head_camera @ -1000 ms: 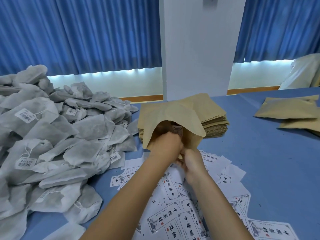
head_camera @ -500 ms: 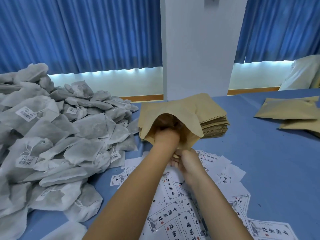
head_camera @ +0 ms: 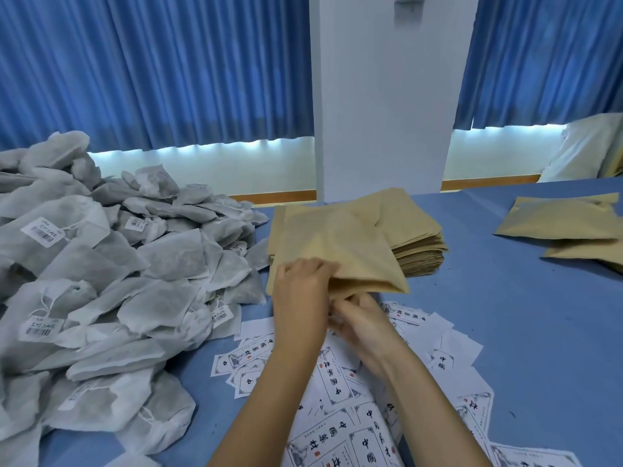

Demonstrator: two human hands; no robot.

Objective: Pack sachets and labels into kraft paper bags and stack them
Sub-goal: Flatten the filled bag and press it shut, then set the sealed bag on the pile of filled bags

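A kraft paper bag (head_camera: 340, 251) lies tilted over the stack of flat kraft bags (head_camera: 418, 244), its mouth toward me. My left hand (head_camera: 300, 291) grips the bag's near left edge, fingers curled onto the paper. My right hand (head_camera: 360, 318) is under the bag's mouth and holds its lower edge; its fingertips are hidden. A big heap of grey sachets (head_camera: 101, 271) with barcode tags fills the left. Printed white labels (head_camera: 337, 392) lie scattered beneath my forearms.
Filled kraft bags (head_camera: 566, 227) lie on the blue table (head_camera: 526, 332) at the right. A white pillar (head_camera: 381, 96) and blue curtains stand behind the table. A white sack (head_camera: 586, 146) sits at the far right.
My left hand came out of the bag's mouth and now grips its edge. The bag's mouth has flattened and the bag has dropped lower over the stack.
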